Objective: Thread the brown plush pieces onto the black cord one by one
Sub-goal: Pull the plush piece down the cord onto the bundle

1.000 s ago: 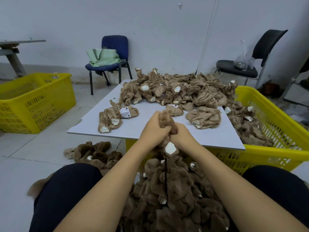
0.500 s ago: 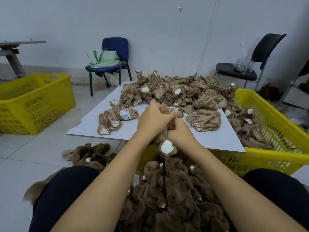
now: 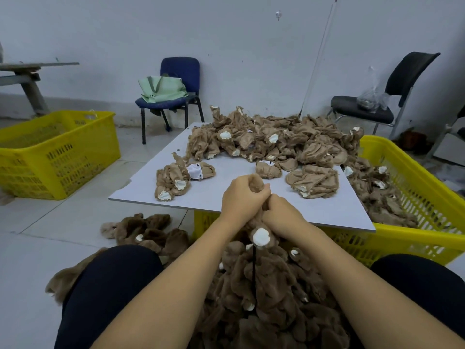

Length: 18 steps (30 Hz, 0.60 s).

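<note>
One brown plush piece (image 3: 260,234) is being gripped by the left hand (image 3: 242,197) and right hand (image 3: 281,214) at the table's (image 3: 226,197) near edge, above the black cord (image 3: 254,273).

Toy workshop, plush piles (image 3: 271,144), yellow crates (image 3: 57,152)
</note>
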{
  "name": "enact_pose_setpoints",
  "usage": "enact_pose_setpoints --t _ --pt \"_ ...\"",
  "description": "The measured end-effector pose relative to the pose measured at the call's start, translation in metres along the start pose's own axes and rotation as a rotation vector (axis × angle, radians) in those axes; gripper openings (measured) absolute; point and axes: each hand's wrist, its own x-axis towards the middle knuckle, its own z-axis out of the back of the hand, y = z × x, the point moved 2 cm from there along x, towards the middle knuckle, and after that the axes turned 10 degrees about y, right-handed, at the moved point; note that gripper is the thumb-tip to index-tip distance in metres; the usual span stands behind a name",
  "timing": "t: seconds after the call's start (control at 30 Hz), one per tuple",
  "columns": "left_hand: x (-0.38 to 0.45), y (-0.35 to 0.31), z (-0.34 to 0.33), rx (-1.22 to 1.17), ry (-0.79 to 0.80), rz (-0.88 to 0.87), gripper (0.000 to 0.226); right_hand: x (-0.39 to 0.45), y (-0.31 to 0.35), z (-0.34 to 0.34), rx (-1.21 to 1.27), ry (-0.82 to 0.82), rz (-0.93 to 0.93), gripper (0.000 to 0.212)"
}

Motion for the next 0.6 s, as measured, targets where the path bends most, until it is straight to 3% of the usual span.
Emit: enact_pose_setpoints --t 0.1,0.2,0.3,0.4,0.53,0.6 --pt "0.002 -0.015 0.007 0.008 -0.098 -0.098 0.038 -0.005 0.006 0.007 0.048 -0.131 0.067 0.018" --pt "0.015 -0.034 0.016 0.212 -0.018 -0.091 0.038 -0.005 0.012 0.014 0.258 -0.155 0.169 0.023" --pt "0.024 -0.03 0.016 0.245 0.102 0.039 0.03 0.0 0.012 0.007 0.255 -0.108 0.126 0.026" --pt "0.019 -0.012 0.011 0.117 0.178 0.183 0.017 0.006 0.006 -0.002 0.201 -0.035 0.058 0.009" --pt "0.016 -0.002 0.012 0.099 0.26 0.218 0.048 0.008 0.001 -0.002 0.167 -0.032 -0.017 0.012" --pt "0.014 -0.002 0.024 0.115 0.373 0.266 0.071 0.007 -0.001 0.001 0.211 -0.059 -0.036 0.011"
